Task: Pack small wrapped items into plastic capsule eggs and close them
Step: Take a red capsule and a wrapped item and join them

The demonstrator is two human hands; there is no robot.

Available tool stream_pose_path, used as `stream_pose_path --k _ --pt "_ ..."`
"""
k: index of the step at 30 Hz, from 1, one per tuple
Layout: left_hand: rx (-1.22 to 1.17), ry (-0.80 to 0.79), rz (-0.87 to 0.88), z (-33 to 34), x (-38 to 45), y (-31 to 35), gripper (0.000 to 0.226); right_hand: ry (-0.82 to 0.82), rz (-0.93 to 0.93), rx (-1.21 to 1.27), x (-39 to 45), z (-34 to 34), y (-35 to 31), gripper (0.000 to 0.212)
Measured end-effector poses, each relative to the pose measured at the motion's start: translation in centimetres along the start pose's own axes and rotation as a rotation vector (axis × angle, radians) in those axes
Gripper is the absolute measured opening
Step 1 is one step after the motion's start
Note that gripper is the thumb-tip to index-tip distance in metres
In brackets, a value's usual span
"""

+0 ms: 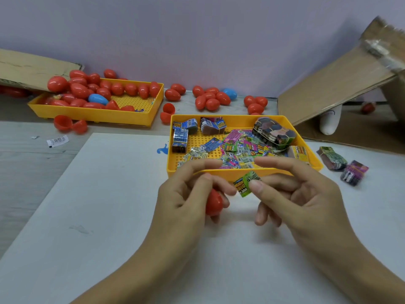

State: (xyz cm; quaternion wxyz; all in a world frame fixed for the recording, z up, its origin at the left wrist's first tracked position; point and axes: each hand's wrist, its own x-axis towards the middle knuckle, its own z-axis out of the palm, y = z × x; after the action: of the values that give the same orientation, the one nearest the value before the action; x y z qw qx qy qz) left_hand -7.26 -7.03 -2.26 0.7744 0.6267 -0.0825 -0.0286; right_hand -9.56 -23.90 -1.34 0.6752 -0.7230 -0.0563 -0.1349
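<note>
Now filling: left hand (186, 194) fingers grip a red egg half (213, 202), right hand (306, 194) pinches a green packet (244, 185); next, tuck it inside.

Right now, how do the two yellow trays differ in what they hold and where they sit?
The far tray holds plastic eggs, nearly all red with one blue egg; the near tray holds small printed wrapped packets and banded bundles. The far tray sits back left beside a cardboard flap; the near tray sits just beyond the hands. Both are yellow, rectangular, with perforated floors.
</note>
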Motion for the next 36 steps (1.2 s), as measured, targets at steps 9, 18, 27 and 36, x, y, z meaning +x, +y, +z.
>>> stream_pose_path --k 9,18,27,36 --pt "0.226 -0.107 0.037 0.2 -0.4 -0.1 0.018 -0.046 0.032 0.045 -0.2 0.4 -0.3 0.032" --pt "0.112 -0.051 0.032 -0.1 0.0 0.0 0.015 -0.03 -0.046 -0.078 -0.2 -0.1 0.0 0.036" --pt "0.058 -0.124 -0.011 -0.2 0.1 0.3 0.027 -0.199 -0.306 -0.41 -0.4 -0.7 0.2 0.044" --pt "0.024 -0.157 -0.043 -0.1 0.1 0.6 0.029 -0.127 -0.168 -0.232 -0.2 -0.5 0.1 0.014"
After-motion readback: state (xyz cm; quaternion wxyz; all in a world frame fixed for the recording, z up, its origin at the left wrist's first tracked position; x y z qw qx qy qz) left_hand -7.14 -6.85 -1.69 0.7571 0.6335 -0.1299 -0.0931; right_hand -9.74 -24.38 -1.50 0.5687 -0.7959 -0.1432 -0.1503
